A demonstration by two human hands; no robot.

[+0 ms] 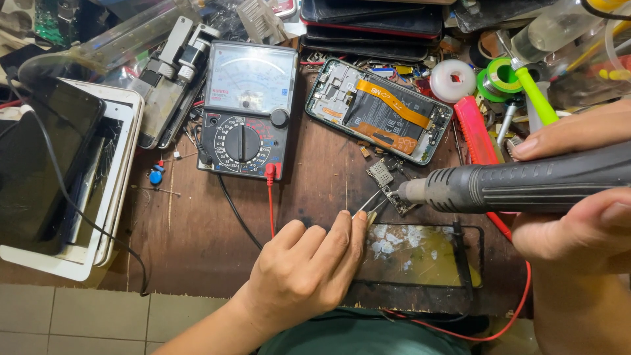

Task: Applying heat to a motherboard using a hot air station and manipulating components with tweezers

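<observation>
One multimeter [245, 110], one opened phone [379, 112], two tape rolls [453, 80] (white, green).

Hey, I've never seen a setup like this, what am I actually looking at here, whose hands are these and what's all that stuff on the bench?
This is one picture from a camera worn on a person's head, looking down at their own two bare hands over a cluttered wooden workbench. The left hand pinches a pair of tweezers whose tips reach a small circuit board. The right hand grips a dark hot-air tool, its metal nozzle aimed at that same board. Behind lie an opened phone showing its insides, and an analog multimeter with red and black leads. At the left sits a stack of tablets; near the person lies a broken glass panel.
</observation>
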